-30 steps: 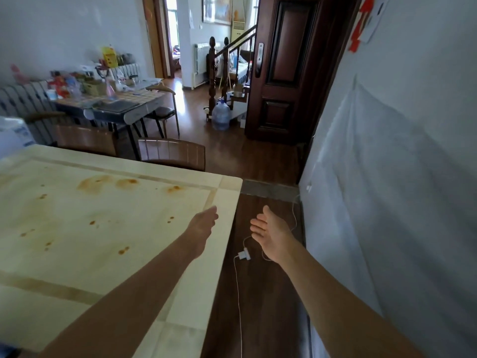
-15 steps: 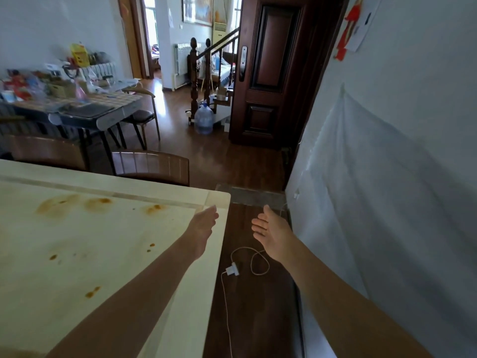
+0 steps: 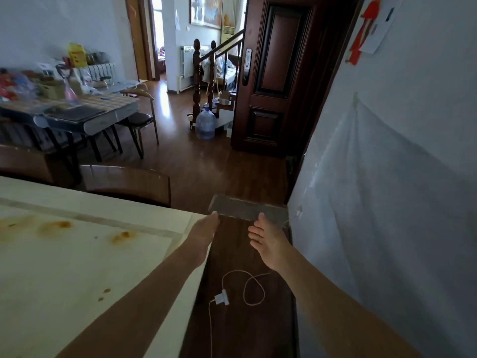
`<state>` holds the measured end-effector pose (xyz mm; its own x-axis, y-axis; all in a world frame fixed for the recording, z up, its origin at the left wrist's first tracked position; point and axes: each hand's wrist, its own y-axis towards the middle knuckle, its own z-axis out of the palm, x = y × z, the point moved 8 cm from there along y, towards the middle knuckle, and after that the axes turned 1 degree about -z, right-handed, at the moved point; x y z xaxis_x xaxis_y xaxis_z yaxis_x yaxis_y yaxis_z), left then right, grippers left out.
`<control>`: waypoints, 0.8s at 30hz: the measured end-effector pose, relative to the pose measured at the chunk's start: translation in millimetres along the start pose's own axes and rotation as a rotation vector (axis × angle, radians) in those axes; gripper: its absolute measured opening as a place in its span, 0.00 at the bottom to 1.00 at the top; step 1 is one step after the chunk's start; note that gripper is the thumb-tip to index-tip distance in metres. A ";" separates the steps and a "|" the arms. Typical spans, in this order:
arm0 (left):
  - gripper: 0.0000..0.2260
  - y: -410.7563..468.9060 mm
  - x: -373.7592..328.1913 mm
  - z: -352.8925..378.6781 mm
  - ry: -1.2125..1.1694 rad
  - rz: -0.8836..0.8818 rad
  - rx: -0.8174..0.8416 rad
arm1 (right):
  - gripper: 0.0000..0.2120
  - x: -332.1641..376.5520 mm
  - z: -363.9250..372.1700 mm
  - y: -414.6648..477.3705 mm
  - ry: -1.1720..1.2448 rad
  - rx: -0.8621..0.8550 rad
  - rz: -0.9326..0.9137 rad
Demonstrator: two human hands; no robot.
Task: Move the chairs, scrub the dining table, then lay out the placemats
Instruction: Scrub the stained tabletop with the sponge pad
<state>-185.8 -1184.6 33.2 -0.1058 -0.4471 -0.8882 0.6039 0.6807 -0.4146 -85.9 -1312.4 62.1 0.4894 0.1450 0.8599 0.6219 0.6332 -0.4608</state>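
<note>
**Fingers empty, chairs still tucked in**

Fingers [image 3: 254,235] of our right hand [image 3: 268,244] spread loosely in the air over the floor, palm turned inward, holding nothing. Our left hand [image 3: 204,236] reaches out alongside it, level with the corner of the worktop [image 3: 77,267]; its fingers point away from us, so we cannot tell how far they are open, though nothing shows in them. Neither hand touches anything we can see.

Beyond the hands, a brown chair [image 3: 126,180] sits pushed in against the far edge of the worktop, with a second chair back [image 3: 23,161] just beside it on the left. The pale surface carries orange-brown stains [image 3: 121,236] near its far edge and a few smaller spots closer to us. No placemats or scrubbing cloth are in view.

We judge the task barely begun: the chairs have yet to be pulled clear.

The risks lie underfoot. A white charger and cable [image 3: 222,298] lies looped on the dark floor in the narrow gap between worktop and wall [image 3: 387,177], right where we would step to reach the chair, so a foot could snag it. A dragged chair could also catch the cord or knock the worktop's corner.
</note>
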 end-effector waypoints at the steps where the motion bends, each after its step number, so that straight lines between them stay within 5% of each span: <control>1: 0.11 8.9 -2.0 10.0 -0.005 -0.014 0.000 | 0.26 8.1 -9.9 11.1 0.009 -0.008 -0.006; 10: 0.17 132.0 -41.2 154.7 0.014 0.024 0.027 | 0.28 117.8 -140.5 132.5 0.100 -0.028 -0.037; 13: 0.08 157.9 -61.2 181.4 0.061 0.064 0.038 | 0.29 140.0 -148.5 159.7 0.115 0.001 -0.035; 24: 0.14 330.6 -107.4 239.3 0.048 0.080 -0.008 | 0.27 212.1 -163.3 328.8 0.081 0.008 -0.017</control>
<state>214.2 -1050.3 39.0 -0.0951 -0.3628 -0.9270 0.6057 0.7179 -0.3431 322.2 -1197.6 57.0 0.5267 0.0719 0.8470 0.6259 0.6413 -0.4437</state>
